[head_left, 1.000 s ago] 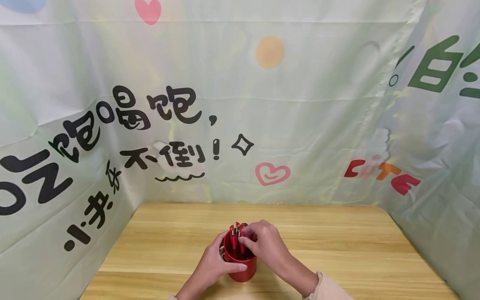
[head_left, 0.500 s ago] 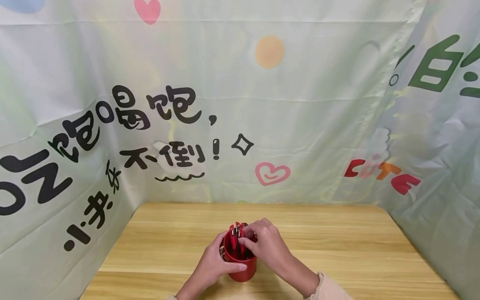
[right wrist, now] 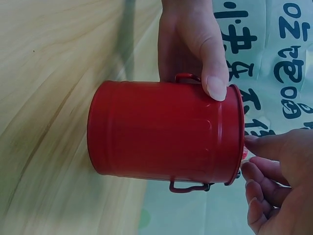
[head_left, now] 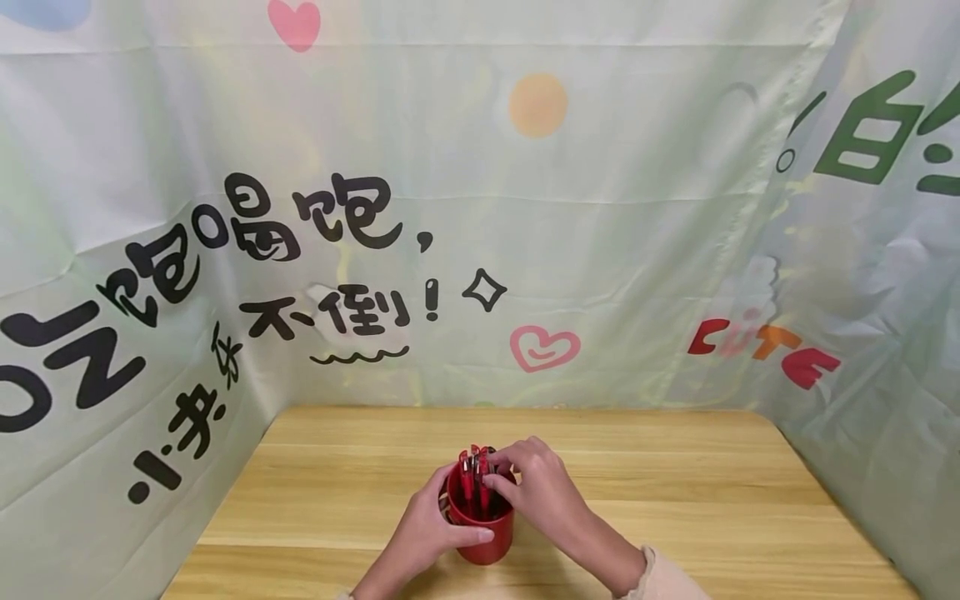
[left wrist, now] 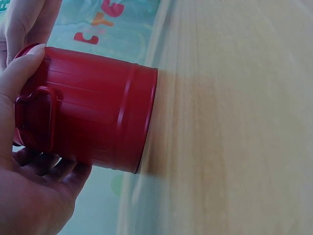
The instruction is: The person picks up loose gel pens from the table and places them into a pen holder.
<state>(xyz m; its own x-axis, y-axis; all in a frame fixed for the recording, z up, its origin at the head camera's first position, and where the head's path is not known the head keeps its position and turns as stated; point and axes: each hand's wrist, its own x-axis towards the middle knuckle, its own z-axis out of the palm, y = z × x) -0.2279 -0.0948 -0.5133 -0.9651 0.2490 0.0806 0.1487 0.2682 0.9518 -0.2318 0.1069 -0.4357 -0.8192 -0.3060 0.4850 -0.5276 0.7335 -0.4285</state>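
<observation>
A small red metal bucket (head_left: 486,543) with side handles stands on the wooden table. Several red and black pens (head_left: 467,483) poke up out of its mouth. My left hand (head_left: 426,518) grips the bucket from the left, thumb across its near side just below the rim; the left wrist view shows the fingers (left wrist: 63,172) curled beneath a handle (left wrist: 51,117). Over the rim from the right comes my right hand (head_left: 542,487), thumb and index finger pinching at the top of a pen. In the right wrist view the rim mostly hides the pens from that hand (right wrist: 279,171).
The wooden table (head_left: 675,475) reaches back to a pale green printed curtain (head_left: 622,275) that hangs behind it and at both sides. Dark lettering and a pink heart (head_left: 545,348) are printed on the cloth.
My right hand has shifted very slightly to the right at the pen tops. The left hand and the bucket have stayed in place.
</observation>
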